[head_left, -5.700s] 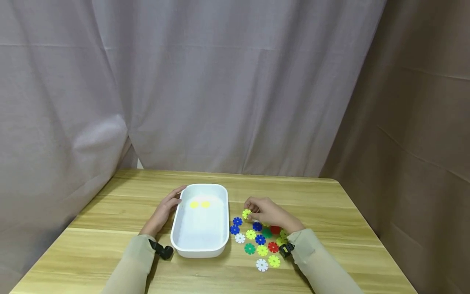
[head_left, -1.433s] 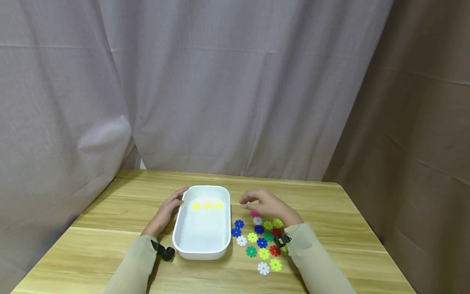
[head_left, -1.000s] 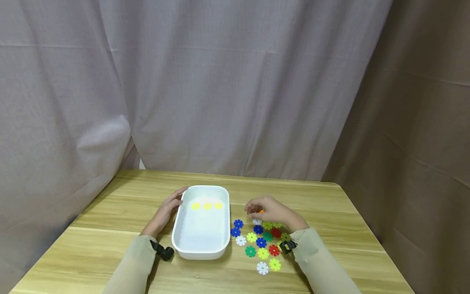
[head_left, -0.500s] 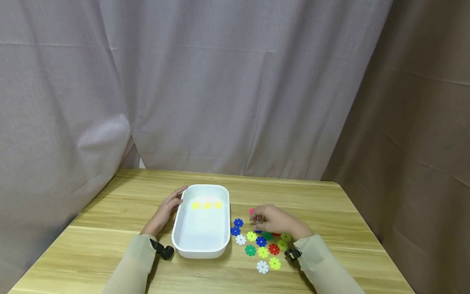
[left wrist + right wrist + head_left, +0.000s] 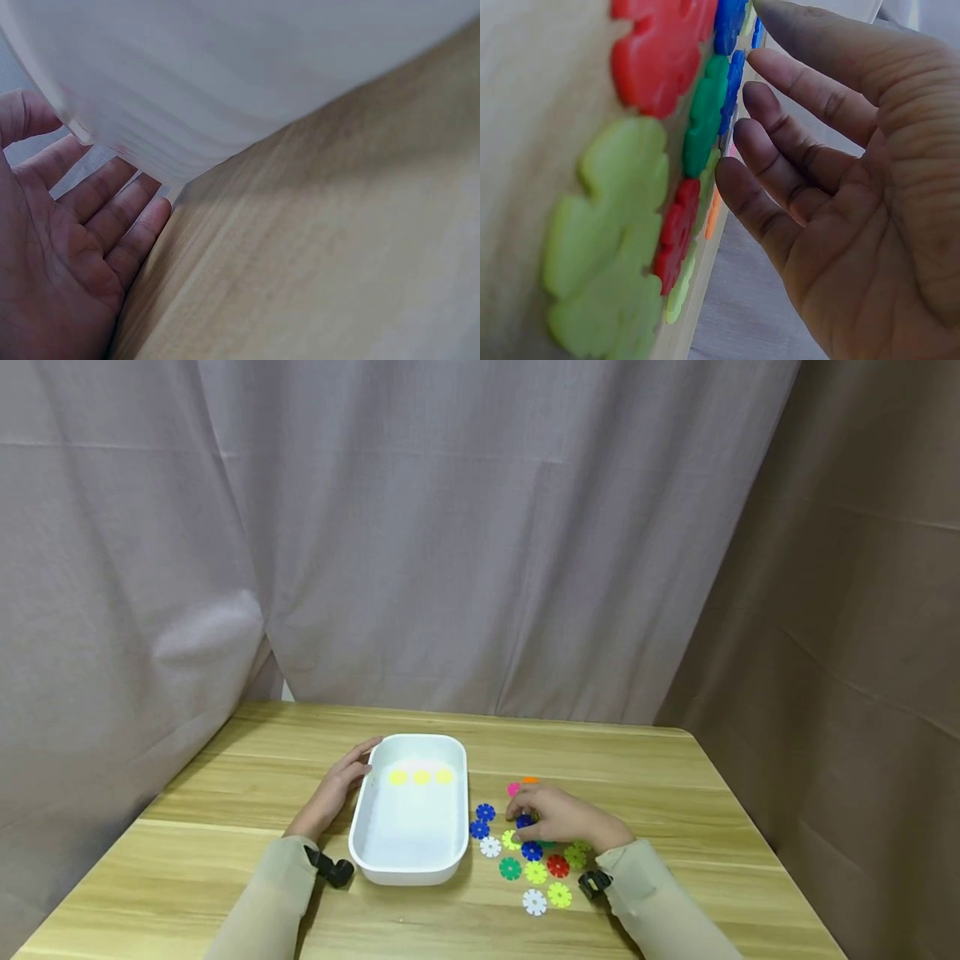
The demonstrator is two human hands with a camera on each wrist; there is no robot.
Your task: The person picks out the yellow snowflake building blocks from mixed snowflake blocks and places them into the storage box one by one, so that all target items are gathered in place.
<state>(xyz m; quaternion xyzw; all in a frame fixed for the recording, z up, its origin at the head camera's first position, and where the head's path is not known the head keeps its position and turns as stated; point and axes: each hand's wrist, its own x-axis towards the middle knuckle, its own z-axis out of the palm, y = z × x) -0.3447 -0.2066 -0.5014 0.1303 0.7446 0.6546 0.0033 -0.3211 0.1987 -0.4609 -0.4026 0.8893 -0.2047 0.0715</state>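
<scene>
A white rectangular tray [image 5: 408, 876] stands on the wooden table. Three yellow snowflake discs [image 5: 422, 777] lie in a row at its far end. My left hand [image 5: 333, 797] rests against the tray's left side, its fingers fairly straight along the outer wall. In the left wrist view, the thumb [image 5: 26, 116] meets the rim. Over the scattered snowflake discs to the right hovers my right hand [image 5: 562, 817], fingers gently bent. A blue disc [image 5: 532, 851] and a yellow disc [image 5: 511, 839] are closest to its fingertips. The right wrist view shows nothing between thumb and fingers.
Around the right hand lie green [image 5: 510, 868], red [image 5: 557, 865], white [image 5: 535, 902], pink [image 5: 513, 789] and orange discs [image 5: 530, 780]. Some are partly covered by the hand. A grey curtain [image 5: 420, 568] hangs behind the table.
Since the oldest frame, a third yellow disc has joined the row in the tray. My right hand has lately drawn nearer over the pile, uncovering the orange disc. My left hand stays put.
</scene>
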